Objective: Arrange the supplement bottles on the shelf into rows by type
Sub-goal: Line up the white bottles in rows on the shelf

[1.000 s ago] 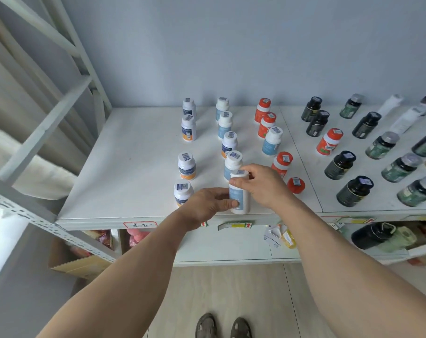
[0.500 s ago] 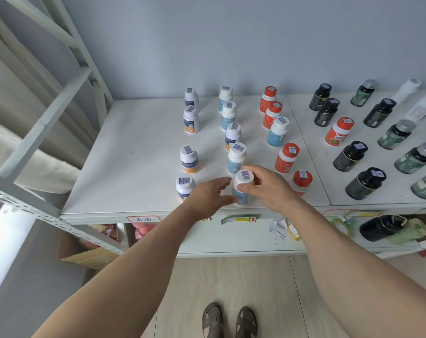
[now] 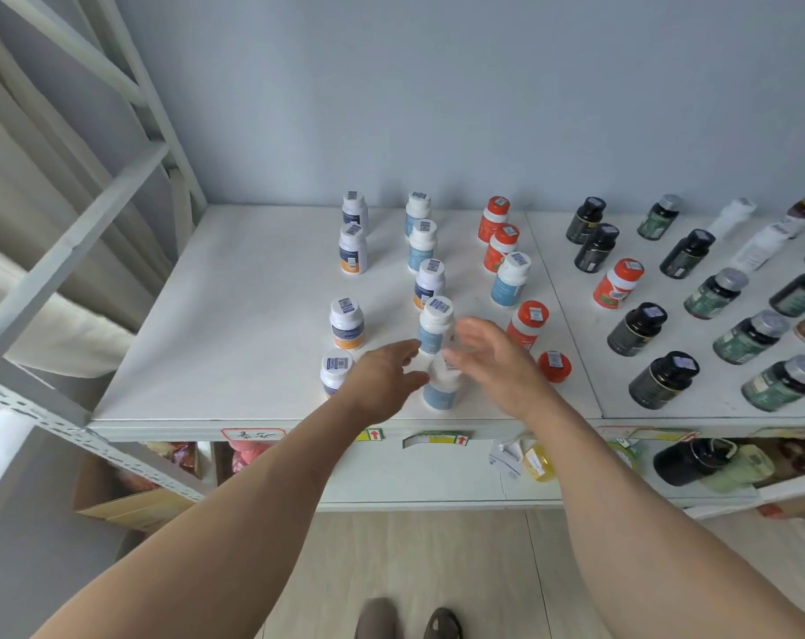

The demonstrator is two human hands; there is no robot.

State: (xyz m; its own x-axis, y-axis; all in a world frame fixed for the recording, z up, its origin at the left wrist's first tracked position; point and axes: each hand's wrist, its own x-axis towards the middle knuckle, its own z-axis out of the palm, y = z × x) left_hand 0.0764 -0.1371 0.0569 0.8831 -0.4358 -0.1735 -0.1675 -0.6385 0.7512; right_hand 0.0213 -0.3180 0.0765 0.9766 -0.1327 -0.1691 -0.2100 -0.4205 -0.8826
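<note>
Both hands open beside a blue-labelled bottle at the near end of its row.

Nearest the shelf edge [image 3: 299, 424], the blue-labelled bottle [image 3: 441, 393] stands upright between the left hand [image 3: 382, 380] and the right hand [image 3: 492, 362]; both hands have their fingers spread and relaxed and grip nothing, probably so that the bottle stands free, in line with the blue-labelled column [image 3: 426, 269] running away toward the wall. To its left stands the orange-banded column [image 3: 347, 322]; to its right the red-capped bottles [image 3: 527, 322], one blue-labelled stray [image 3: 511, 279] among them, apparently unsorted. Far right, dark bottles [image 3: 635, 329] stand in diagonal lines.
</note>
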